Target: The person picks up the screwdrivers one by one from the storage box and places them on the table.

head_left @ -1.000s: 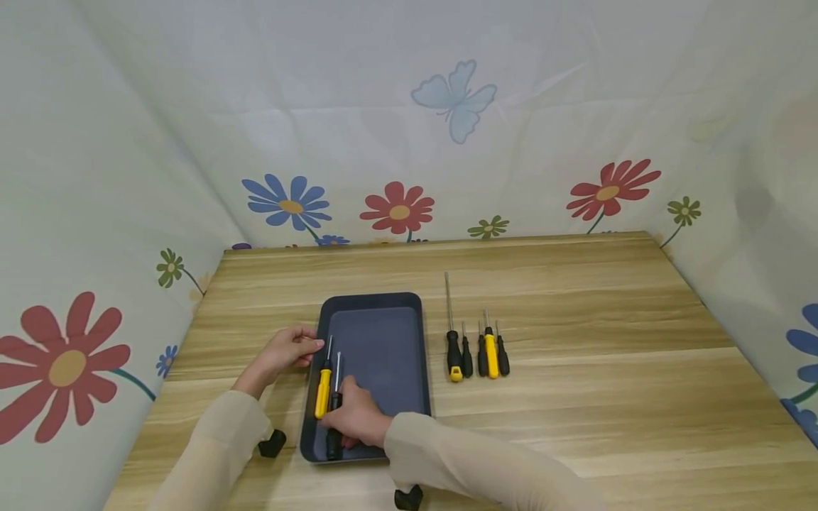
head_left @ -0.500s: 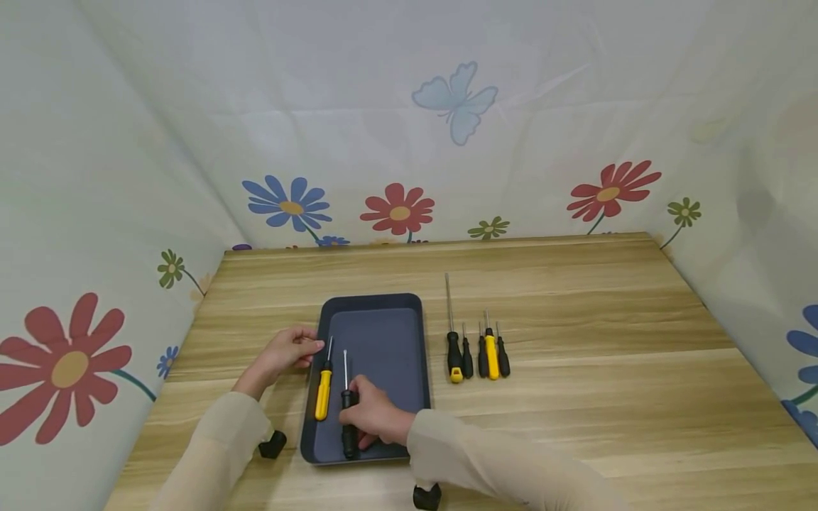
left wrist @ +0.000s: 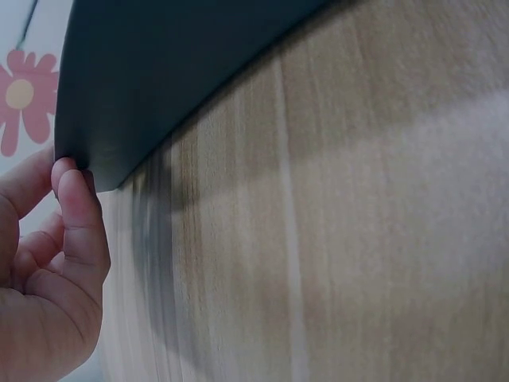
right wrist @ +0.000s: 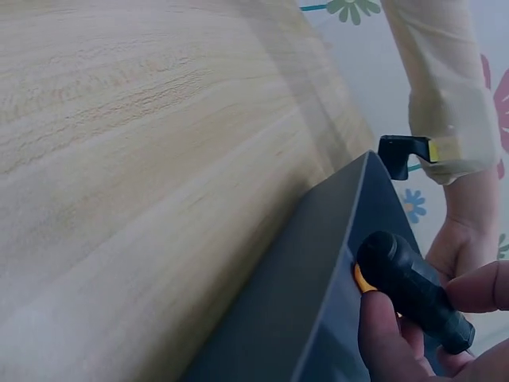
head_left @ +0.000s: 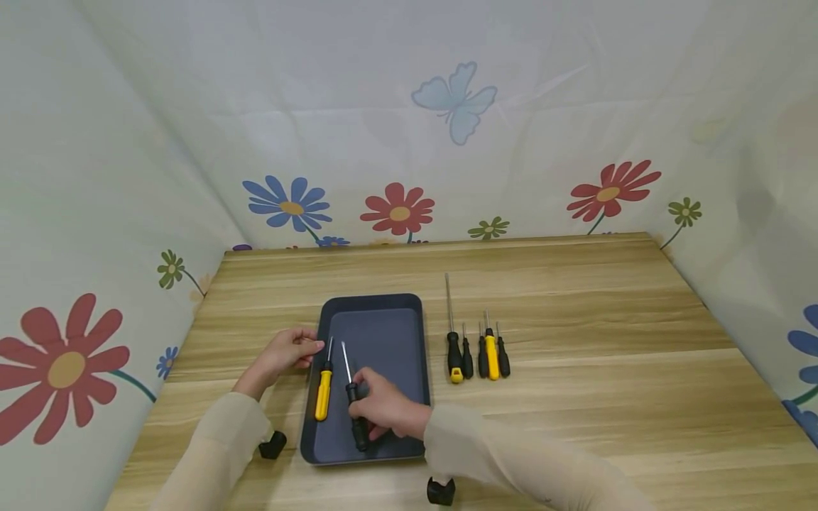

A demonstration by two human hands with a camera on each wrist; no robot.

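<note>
A dark grey tray (head_left: 390,348) lies on the wooden table. With finger and thumb my left hand (head_left: 286,353) pinches its left rim; the left wrist view shows the fingertips (left wrist: 70,179) on the tray wall (left wrist: 159,79). My right hand (head_left: 386,406) grips a black-handled screwdriver (head_left: 353,404) over the tray, its shaft pointing away and slightly left. In the right wrist view the black handle (right wrist: 413,290) sits between thumb and fingers. Left of it, along the tray's left side, lies a yellow-handled screwdriver (head_left: 323,394).
Right of the tray several screwdrivers stand in a row on the table: a long black one with a yellow end (head_left: 454,355), small black ones (head_left: 503,358) and a yellow one (head_left: 491,357). A flower-printed sheet (head_left: 358,92) surrounds the table.
My right hand has moved to the right with the black screwdriver, away from the yellow one, and the screwdriver now slants more. The left hand has stayed at the tray's rim.
</note>
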